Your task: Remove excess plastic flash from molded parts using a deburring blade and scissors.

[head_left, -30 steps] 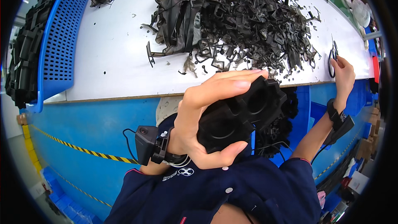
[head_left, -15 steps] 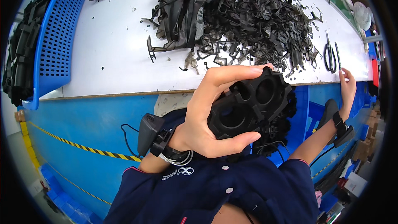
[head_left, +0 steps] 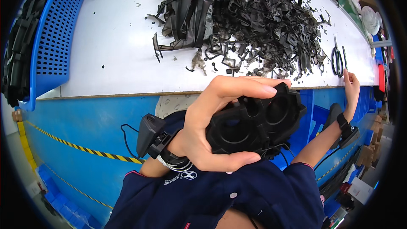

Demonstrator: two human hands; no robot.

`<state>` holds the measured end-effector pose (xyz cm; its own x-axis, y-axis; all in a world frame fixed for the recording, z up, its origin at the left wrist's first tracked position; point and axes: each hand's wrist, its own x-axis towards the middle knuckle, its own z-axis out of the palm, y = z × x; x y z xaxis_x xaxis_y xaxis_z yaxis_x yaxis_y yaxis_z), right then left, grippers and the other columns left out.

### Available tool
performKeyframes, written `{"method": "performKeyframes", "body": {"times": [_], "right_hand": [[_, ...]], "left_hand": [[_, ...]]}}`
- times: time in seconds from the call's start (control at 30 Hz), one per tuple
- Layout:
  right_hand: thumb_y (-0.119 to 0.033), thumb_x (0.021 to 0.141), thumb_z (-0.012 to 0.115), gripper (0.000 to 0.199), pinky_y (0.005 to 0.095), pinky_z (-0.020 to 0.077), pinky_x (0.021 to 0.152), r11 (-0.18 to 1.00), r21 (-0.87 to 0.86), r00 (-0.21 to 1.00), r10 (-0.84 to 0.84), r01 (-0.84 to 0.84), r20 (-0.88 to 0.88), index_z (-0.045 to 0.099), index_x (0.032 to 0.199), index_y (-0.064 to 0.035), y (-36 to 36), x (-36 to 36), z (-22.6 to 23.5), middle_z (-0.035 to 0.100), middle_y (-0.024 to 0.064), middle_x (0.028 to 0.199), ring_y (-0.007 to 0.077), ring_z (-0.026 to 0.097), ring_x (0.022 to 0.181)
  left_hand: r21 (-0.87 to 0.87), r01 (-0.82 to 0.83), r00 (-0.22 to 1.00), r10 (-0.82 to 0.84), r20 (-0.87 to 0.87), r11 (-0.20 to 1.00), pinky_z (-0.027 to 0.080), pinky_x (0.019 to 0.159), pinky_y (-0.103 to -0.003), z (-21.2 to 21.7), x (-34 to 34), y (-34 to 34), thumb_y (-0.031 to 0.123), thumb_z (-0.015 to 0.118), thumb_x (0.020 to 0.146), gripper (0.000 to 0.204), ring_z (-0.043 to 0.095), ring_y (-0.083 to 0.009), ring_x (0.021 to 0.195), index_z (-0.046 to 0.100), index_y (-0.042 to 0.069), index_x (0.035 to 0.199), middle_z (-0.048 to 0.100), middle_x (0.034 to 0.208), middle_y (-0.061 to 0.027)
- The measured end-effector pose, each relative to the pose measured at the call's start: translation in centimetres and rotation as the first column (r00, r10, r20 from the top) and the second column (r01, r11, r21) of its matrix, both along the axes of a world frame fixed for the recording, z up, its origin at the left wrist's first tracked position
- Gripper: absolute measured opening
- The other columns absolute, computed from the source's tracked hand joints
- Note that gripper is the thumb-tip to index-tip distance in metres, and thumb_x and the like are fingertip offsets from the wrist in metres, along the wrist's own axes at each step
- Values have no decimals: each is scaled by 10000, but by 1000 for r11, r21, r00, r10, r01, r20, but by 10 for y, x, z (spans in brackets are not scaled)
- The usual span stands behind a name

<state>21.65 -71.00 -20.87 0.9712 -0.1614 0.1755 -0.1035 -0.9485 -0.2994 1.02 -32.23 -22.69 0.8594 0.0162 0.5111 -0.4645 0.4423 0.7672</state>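
My left hand (head_left: 201,123) is wrapped around a black moulded plastic part (head_left: 263,123) with two round openings and a notched rim. The thumb presses its near side, and the fingers reach over its far side. The part is up in front of my chest, near the table's front edge. Out to the right, my right hand (head_left: 351,91) has its fingertips pinched at the near end of a thin, dark, pen-like tool (head_left: 344,57). Just left of that tool lies a pair of black-handled scissors (head_left: 337,61) on the white table (head_left: 114,55).
A big heap of black plastic scraps (head_left: 258,21) covers the table's middle, with loose bits around it. At left stands a blue perforated basket (head_left: 57,34) beside stacked black parts (head_left: 19,55). Below the table edge at right is a blue bin (head_left: 307,106).
The black plastic part in my left hand has come slightly lower and tilted. My right fingertips have shifted a little left, onto the end of the pen-like tool.
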Motion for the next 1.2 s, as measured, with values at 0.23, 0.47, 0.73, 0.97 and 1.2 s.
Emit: {"method": "performKeyframes", "body": {"times": [0.23,0.47,0.73,0.97,1.2], "right_hand": [[-254,803,574,274,188,327,504,974,168,986,160,-151,-41,581,832,19,6,2,1,504,-4,624,46,407,574],[-233,825,544,248,188,287,452,975,189,992,124,-119,-15,578,836,13,5,5,-3,462,-31,586,29,372,519],[-141,856,462,209,157,317,443,955,175,970,241,-241,23,587,1001,-55,-16,3,-7,495,-23,635,25,387,500],[-146,826,491,205,184,339,450,951,259,981,136,-168,138,612,930,-18,17,-10,7,588,32,610,42,432,483],[-231,776,576,276,261,430,594,991,-46,962,132,-124,240,597,918,5,12,-6,9,617,124,785,151,551,633]], "left_hand": [[-562,279,936,-351,-21,778,282,894,-596,-2,-3,3,314,674,633,804,218,-506,1172,222,207,1290,259,1219,-374],[-502,200,936,-316,-156,841,300,907,-572,-4,-8,7,459,593,689,747,229,-485,1176,240,222,1303,218,1251,-356],[-564,123,936,-284,-207,817,310,939,-496,-10,-3,-1,491,605,657,644,320,-405,1153,351,206,1176,303,1245,-258],[-645,130,942,-296,-156,753,294,928,-522,-19,-9,0,448,610,664,624,271,-429,1164,350,232,1189,268,1240,-289],[-787,254,918,-397,12,563,305,986,-419,-8,-1,-2,258,640,709,555,336,-307,1162,377,122,1179,370,1247,-179]]}}
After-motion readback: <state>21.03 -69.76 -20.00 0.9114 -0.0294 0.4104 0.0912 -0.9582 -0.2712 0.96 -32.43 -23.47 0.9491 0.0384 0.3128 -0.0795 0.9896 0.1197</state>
